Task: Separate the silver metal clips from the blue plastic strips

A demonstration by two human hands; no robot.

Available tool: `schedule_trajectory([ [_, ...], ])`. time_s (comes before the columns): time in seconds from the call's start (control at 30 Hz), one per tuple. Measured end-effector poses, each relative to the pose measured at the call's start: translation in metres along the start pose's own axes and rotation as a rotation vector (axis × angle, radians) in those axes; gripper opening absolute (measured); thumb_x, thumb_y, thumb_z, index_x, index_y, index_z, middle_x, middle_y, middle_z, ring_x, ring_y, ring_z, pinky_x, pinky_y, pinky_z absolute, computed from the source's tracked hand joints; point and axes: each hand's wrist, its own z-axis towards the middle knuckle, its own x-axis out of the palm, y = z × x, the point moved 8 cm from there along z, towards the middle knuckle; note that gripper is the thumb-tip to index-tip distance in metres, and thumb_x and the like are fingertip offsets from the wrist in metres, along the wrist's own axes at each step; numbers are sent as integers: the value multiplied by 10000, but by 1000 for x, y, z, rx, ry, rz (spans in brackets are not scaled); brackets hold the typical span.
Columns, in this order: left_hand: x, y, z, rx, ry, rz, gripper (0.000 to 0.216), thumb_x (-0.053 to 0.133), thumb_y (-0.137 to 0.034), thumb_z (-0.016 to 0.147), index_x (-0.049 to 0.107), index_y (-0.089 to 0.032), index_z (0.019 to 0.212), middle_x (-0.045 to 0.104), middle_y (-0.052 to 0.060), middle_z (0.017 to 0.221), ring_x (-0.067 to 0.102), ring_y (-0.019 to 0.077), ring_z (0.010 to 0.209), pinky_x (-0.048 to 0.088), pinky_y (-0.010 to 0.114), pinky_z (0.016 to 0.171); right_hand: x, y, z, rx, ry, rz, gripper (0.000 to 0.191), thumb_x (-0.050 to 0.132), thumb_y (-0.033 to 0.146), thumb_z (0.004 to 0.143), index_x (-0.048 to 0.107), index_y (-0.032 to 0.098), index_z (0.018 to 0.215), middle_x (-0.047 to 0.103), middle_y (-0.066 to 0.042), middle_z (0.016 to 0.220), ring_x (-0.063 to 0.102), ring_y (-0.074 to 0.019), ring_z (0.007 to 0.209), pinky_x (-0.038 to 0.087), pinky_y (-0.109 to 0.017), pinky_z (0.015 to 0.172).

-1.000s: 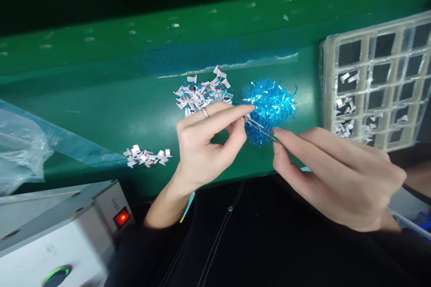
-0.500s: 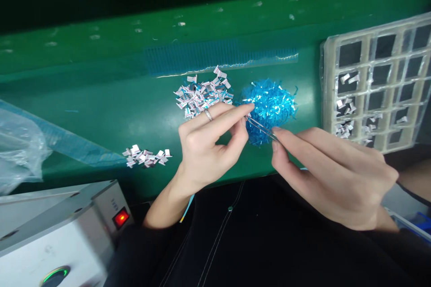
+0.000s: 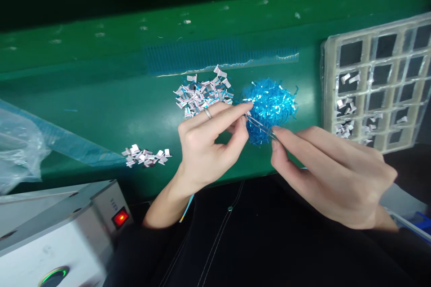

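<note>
My left hand (image 3: 205, 143), a ring on one finger, is pinched thumb to fingertip on a tiny piece too small to make out. My right hand (image 3: 332, 172) grips thin metal tweezers (image 3: 261, 128) whose tips meet the left fingertips. Just behind the fingertips lies a heap of blue film scraps (image 3: 269, 105). Left of it sits a pile of small white and silver parts (image 3: 202, 92), and a smaller pile of the same parts (image 3: 146, 157) lies near the green table's front edge (image 3: 101, 112).
A compartment tray (image 3: 377, 80) wrapped in clear film stands at the right, some cells holding small white parts. A grey machine (image 3: 60, 233) with a lit red switch sits at lower left. A crumpled clear plastic bag (image 3: 18, 148) lies at far left.
Both hands have stayed almost still; the right hand and the tweezers have crept slightly left toward the left fingertips.
</note>
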Motion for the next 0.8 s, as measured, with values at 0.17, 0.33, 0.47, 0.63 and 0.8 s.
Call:
schedule_trajectory([
  [0.17,1,3,-2,-71,18,-14,312,733,-49,1058,892,-232,1255,839,2,977,773,98,720,688,201,673,0,0,-2,-10,-31,-6,124,803,91,1092,787,162,1193,725,60,795,649,-89,657,535,-268,638],
  [0.33,1,0,1,1,20,-31,272,732,-21,1036,896,-137,1220,830,33,939,761,99,718,654,215,688,1,-1,-3,-13,-22,5,117,797,111,1113,783,164,1216,724,58,816,646,-84,667,491,-288,592],
  [0.47,3,0,2,11,32,-38,366,722,-20,1045,896,-267,1250,835,15,976,769,133,746,668,273,687,0,-4,-4,-12,4,-4,139,811,131,1103,768,196,1218,744,60,813,666,-97,642,460,-311,544],
  [0.63,2,1,3,18,9,-69,277,736,-16,1024,903,-152,1198,821,45,920,741,116,727,630,246,683,-4,-4,0,-27,23,9,108,801,139,1111,780,175,1211,777,36,813,678,-106,632,500,-297,562],
  [0.8,0,2,4,20,12,-74,271,748,-18,1014,908,-135,1199,812,42,886,726,105,701,621,228,677,-5,-1,4,-36,35,4,108,802,96,1097,796,154,1188,762,42,780,681,-100,622,542,-267,622],
])
